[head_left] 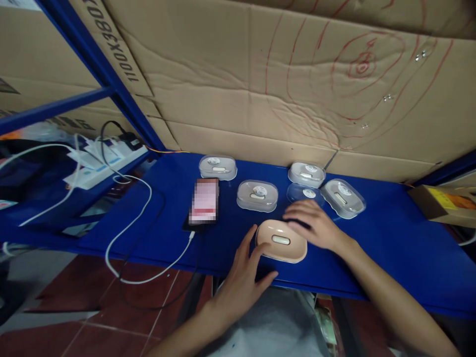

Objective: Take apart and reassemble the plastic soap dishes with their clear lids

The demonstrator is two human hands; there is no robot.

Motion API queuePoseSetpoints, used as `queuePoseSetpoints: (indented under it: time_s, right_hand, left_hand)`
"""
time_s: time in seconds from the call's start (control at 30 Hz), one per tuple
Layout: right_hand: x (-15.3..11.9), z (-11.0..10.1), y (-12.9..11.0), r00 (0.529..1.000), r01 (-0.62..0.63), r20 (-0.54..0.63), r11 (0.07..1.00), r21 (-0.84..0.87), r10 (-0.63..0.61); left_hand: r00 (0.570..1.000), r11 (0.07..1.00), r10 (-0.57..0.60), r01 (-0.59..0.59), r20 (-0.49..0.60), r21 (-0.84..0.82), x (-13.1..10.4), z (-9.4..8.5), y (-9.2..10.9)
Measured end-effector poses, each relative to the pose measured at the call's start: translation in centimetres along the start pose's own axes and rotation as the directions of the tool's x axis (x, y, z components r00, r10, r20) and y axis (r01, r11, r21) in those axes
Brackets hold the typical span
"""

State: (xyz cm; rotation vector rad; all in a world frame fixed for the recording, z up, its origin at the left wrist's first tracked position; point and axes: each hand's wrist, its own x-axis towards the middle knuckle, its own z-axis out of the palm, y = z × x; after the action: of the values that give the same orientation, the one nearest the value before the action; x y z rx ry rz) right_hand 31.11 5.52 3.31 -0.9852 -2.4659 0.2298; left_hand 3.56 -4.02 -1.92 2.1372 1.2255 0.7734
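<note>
A beige oval box (275, 252) with a cream bar-shaped piece (280, 240) in its middle lies near the table's front edge. My left hand (248, 263) is at its left side, fingers spread, with fingertips at or on the rim. Over its far right corner is my right hand (314, 225), slightly blurred, fingers bent and the thumb apart; I see nothing held in it. Just beyond this hand lies a clear plastic cover (297, 193) with a round sticker. A clear-covered box (256, 201) stands behind the beige one, and another clear-covered box (344, 201) sits to the right.
Two more clear-covered boxes, a left one (217, 171) and a right one (307, 176), stand by the cardboard wall (223, 74). A phone (204, 201) with a white cable (148, 198) lies left on the blue table (390, 248). A power strip (107, 168) is farther left.
</note>
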Motion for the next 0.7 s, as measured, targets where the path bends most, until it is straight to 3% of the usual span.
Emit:
queuePoseSetpoints:
  time_s: [0.13,0.23,0.47,0.6,0.7]
  right_hand:
    - [0.0,1.1,-4.2,0.984,0.119,0.121,0.989,0.084,-0.128]
    - [-0.2,1.8,-5.3,0.979,0.119,0.154,0.988,0.103,-0.134]
    - [-0.4,2.8,-5.6,0.983,0.133,0.103,0.981,0.142,-0.149]
    - [0.1,1.8,-5.1,0.987,0.081,0.1,0.935,0.345,-0.122]
    - [0.1,0.5,-3.9,0.993,0.014,0.101,0.918,0.397,-0.059]
  left_hand:
    - [0.999,1.0,-0.011,0.011,0.036,0.003,0.3,-0.1,-0.3]
    - [0.999,1.0,-0.013,0.012,-0.032,-0.02,0.4,-0.1,-0.7]
    - [0.985,0.994,0.006,-0.025,-0.173,-0.104,0.6,-0.6,-1.1]
    - [0.992,0.995,0.015,-0.026,-0.122,-0.094,0.6,-0.6,-1.5]
    - [0.997,0.999,0.037,-0.039,-0.072,-0.027,0.5,-0.5,-1.8]
